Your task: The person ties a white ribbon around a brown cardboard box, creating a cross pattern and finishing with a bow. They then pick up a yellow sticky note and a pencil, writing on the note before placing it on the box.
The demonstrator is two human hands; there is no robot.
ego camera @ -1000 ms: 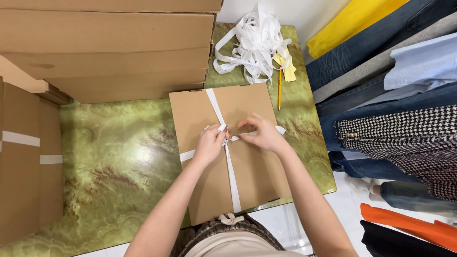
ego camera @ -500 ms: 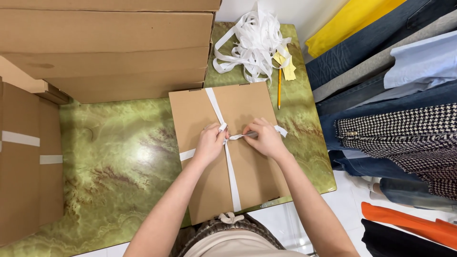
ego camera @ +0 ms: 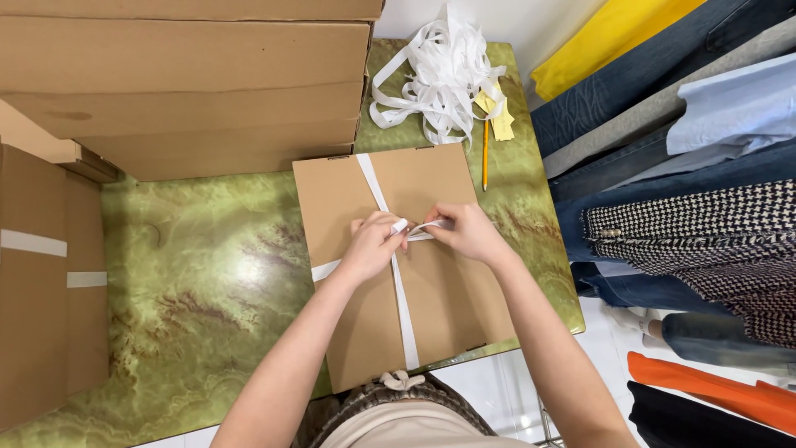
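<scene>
I am noting a flat box (ego camera: 431, 282) of matt brown cardboard, bound with smooth white ribbon (ego camera: 404, 307) looking like woven tape. The desk (ego camera: 199, 282) is showing polished green marbled stone, glossy and reflecting light. Larger cartons (ego camera: 191, 91) are showing plain matt corrugated cardboard. Hanging garments (ego camera: 696, 241) are appearing as denim and tweed cloth.

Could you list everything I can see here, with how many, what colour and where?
flat cardboard box: one, brown, on the table's near right part
white strap: crossed over that box, ends in both hands
table: one, green marbled top
large cardboard boxes: several, brown, stacked far left and at the left edge
loose straps: a white heap, far side of the table
pencil: one, orange, beside the heap
tags: yellow, by the pencil
folded clothes: many, mixed colours, right
left hand: pinching the strap
right hand: pinching the strap
</scene>
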